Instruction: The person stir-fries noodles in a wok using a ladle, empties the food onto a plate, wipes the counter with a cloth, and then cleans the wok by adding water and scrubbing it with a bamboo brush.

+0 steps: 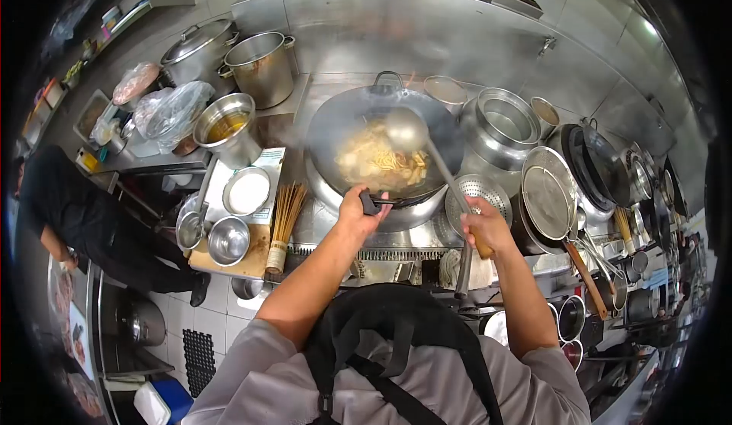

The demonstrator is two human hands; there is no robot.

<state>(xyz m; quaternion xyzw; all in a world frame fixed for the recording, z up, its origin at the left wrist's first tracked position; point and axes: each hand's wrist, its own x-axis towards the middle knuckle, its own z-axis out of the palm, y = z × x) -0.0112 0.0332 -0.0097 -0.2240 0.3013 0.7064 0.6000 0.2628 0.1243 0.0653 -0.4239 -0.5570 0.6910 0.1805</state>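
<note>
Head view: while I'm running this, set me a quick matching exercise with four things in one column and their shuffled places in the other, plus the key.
Things:
1. Left hand
2. Bundle of thin sticks
3. Ladle's bowl
4. Right hand

Places:
A. Over the food
B. Around the wooden grip
C. At the near edge of the wok
D. Left of the wok, beside the round metal bowls

Pairs: 1-C; 2-D; 3-A; 4-B
</note>
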